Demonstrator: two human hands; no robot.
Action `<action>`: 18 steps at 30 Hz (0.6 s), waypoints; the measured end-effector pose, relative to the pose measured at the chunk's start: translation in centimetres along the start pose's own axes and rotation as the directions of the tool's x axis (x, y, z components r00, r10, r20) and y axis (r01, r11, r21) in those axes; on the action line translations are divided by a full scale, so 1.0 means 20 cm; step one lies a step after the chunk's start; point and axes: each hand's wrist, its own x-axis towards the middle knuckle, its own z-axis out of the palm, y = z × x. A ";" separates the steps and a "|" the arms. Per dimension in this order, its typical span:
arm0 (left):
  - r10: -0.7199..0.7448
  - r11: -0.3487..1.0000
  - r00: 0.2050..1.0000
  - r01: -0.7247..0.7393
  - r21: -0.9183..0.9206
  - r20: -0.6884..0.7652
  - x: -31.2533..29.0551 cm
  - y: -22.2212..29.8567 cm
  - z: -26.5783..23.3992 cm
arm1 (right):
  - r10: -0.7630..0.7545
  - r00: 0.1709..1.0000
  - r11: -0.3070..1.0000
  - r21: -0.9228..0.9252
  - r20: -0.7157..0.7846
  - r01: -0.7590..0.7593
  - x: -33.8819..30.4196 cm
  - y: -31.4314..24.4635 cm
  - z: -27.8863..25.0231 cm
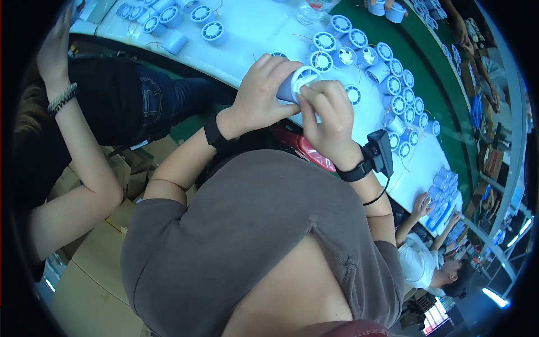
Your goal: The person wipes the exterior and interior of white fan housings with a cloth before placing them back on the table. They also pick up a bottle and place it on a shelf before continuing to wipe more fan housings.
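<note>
left hand (259,92): holds pale cylinder (287,88) | right hand (331,115): at its top

Bluish lt., dark rim, edge dist.

Pale blue cylinder (286,86) with a white-rimmed, slotted end. The piece was held tilted between the two hands (331,115), between 12 and 1 o'clock from the view's centre; its rimmed end faced upward, toward about 2 o'clock. Fingers partly hid the white interior.
</note>
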 end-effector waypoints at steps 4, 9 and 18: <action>0.076 0.997 0.997 -0.077 0.024 0.015 0.00 0.06 0.03 | -0.026 1.000 1.000 0.016 -0.002 0.026 -0.02 0.00 -0.08; 0.129 0.991 0.991 -0.130 0.034 0.047 -0.02 0.14 0.09 | 0.012 0.998 0.998 0.068 -0.063 -0.007 -0.14 -0.06 -0.13; 0.101 0.995 0.994 -0.102 0.025 0.035 -0.06 0.25 0.12 | 0.182 0.965 0.983 0.035 -0.190 -0.178 -0.24 0.00 -0.19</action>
